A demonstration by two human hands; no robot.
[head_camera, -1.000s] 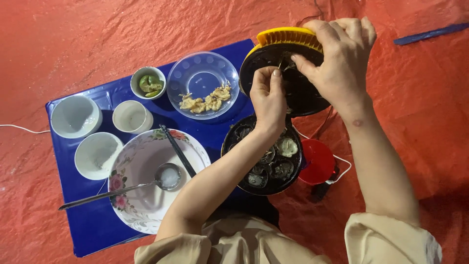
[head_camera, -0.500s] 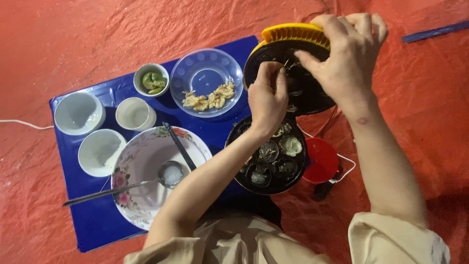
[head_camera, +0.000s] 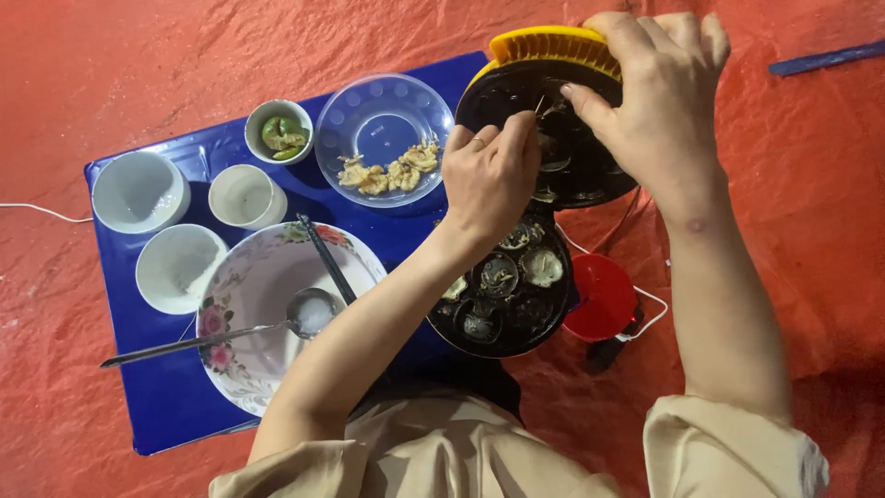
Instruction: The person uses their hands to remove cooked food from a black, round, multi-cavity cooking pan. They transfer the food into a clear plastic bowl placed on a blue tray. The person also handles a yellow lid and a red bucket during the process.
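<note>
From the head camera, little differs from half a second ago: the right hand (head_camera: 659,97) keeps the same hold on the raised lid (head_camera: 544,111) of the round black cake maker (head_camera: 502,281), and the left hand (head_camera: 489,175) has crept a touch further up into the lid. The dishes on the blue table (head_camera: 157,397) sit where they were.

The right hand's fingers are clamped over the lid's yellow rim, thumb pressed on the dark inner face, so the lid stands tilted up behind the lower pan. The left hand's fingertips are pinched together on a thin wooden stick (head_camera: 539,103), whose tip pokes into one of the lid's cups; what it touches there is too dark to tell, perhaps a stuck cake.

The lower pan holds several small pale cakes in its round cups, nearest the hinge, while the front cups look dark. A red part (head_camera: 604,295) of the cooker shows at its right, with a white cord.

On the table, the clear glass bowl (head_camera: 383,120) holds a few browned, crumpled cakes along its near side. A small white bowl (head_camera: 277,129) holds green pieces. Three more white cups (head_camera: 138,189) (two in a row, one below) look pale inside. The flowered plate (head_camera: 249,360) carries a metal ladle (head_camera: 309,314) and dark chopsticks (head_camera: 327,258) laid across it.
</note>
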